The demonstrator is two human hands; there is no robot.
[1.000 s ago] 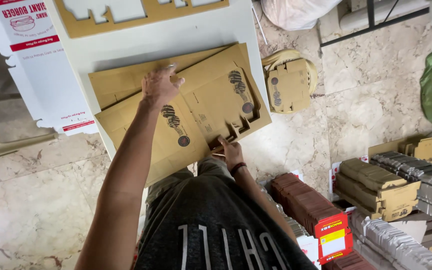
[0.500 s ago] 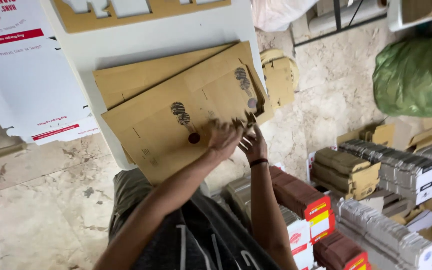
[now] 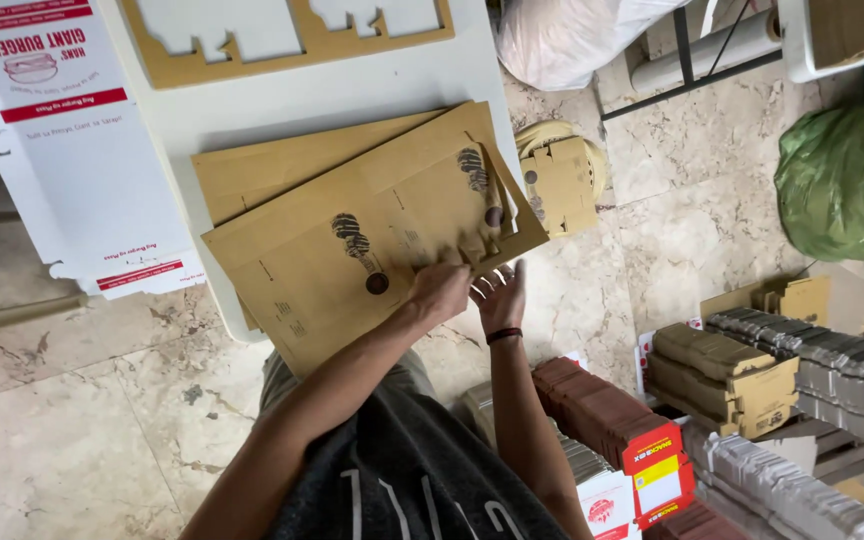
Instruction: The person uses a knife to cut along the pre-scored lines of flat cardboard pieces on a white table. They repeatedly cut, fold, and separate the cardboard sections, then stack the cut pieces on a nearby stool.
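Brown die-cut cardboard sheet (image 3: 352, 250) lies flat on top of a small stack of like sheets on the white table (image 3: 282, 105), overhanging the table's near right corner. Long axis runs diagonally: near-left end toward the person, far-right end pointing at the far right of the room. Two dark printed marks face up.

Left hand (image 3: 439, 290) rests on the sheet's near right edge, fingers curled over the cardboard, pressing or pinching it; exact grip cannot be told. Right hand (image 3: 502, 295) sits just beside it at the same edge, palm up, fingers spread and loosely open, fingertips touching the sheet's cut tabs.

Folded brown carton (image 3: 560, 180) lies on the floor right of the table. White printed box blank (image 3: 62, 150) hangs off the table's left side.
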